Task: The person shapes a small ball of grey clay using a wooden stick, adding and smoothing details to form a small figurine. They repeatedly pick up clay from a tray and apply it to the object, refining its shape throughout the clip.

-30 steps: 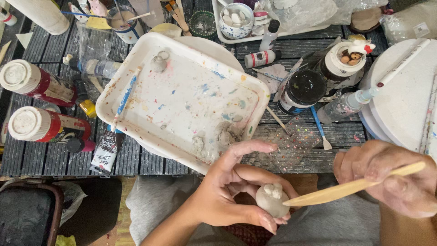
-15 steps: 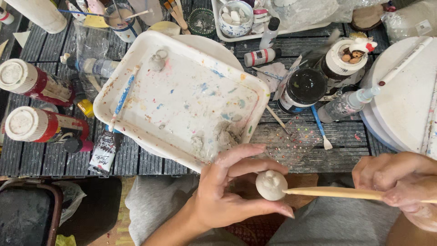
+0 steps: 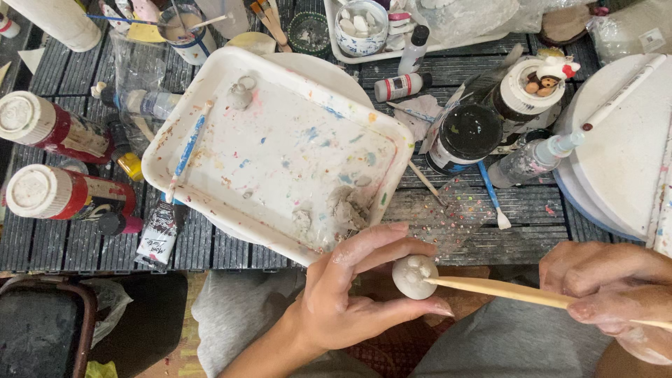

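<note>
The small clay ball (image 3: pixel 414 276), pinched in my left hand (image 3: pixel 350 301) below the paint tray (image 3: pixel 210 91), may dent if my right hand (image 3: pixel 609 294), gripping the wooden stick (image 3: pixel 504 290), presses too hard.

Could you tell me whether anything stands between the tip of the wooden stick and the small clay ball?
Nothing visible does: the wooden stick in the right hand already touches the clay ball, which the left hand holds.
</note>
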A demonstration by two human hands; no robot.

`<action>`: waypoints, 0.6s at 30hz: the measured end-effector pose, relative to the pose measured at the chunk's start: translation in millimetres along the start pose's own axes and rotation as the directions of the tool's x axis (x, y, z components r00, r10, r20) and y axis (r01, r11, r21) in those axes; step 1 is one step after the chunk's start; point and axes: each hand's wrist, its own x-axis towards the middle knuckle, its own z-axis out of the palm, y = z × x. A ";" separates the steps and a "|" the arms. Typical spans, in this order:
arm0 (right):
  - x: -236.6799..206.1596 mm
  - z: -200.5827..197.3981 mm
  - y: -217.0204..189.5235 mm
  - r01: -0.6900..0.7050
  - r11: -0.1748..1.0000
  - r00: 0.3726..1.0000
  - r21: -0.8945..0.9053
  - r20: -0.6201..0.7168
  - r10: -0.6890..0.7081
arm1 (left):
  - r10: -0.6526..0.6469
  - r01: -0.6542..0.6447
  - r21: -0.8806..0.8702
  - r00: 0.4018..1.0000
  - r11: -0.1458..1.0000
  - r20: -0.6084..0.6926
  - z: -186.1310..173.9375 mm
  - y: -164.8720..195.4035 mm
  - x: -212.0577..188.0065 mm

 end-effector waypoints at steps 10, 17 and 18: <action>-10.8 -5.2 9.0 0.016 0.999 1.000 0.046 -0.006 -0.015 | 0.046 -0.045 -0.033 0.998 0.998 0.030 -2.8 -2.7 -1.3; -12.7 -18.8 21.2 0.002 0.984 1.000 0.179 0.013 -0.004 | 0.069 -0.069 -0.006 0.997 0.998 0.020 -1.8 -2.4 1.3; -11.2 -19.5 21.2 -0.018 0.969 0.998 0.246 0.055 0.004 | 0.062 -0.062 -0.027 0.998 0.998 0.017 -1.2 -2.8 1.5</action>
